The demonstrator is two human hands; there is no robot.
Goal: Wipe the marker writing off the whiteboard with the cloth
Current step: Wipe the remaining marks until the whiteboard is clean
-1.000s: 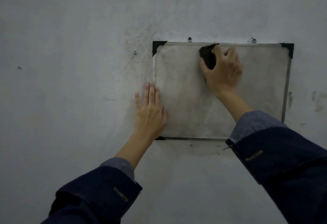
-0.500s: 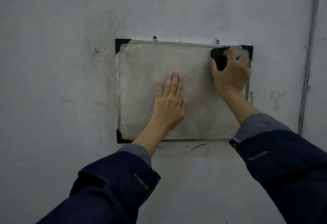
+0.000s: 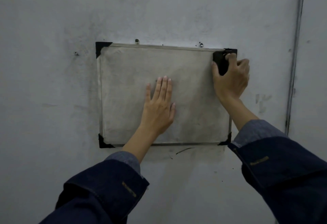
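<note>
A whiteboard (image 3: 141, 68) hangs on a grey wall (image 3: 53, 100). The left hand (image 3: 159, 107) lies flat on the board's centre, fingers straight and together. The right hand (image 3: 231, 78) has its fingers curled around a dark cloth (image 3: 220, 63) at the board's top right corner. Pressing past the frame there could smear the wall or tilt the board. A second ago the cloth was at the board's top middle and the left hand at its left edge.
</note>
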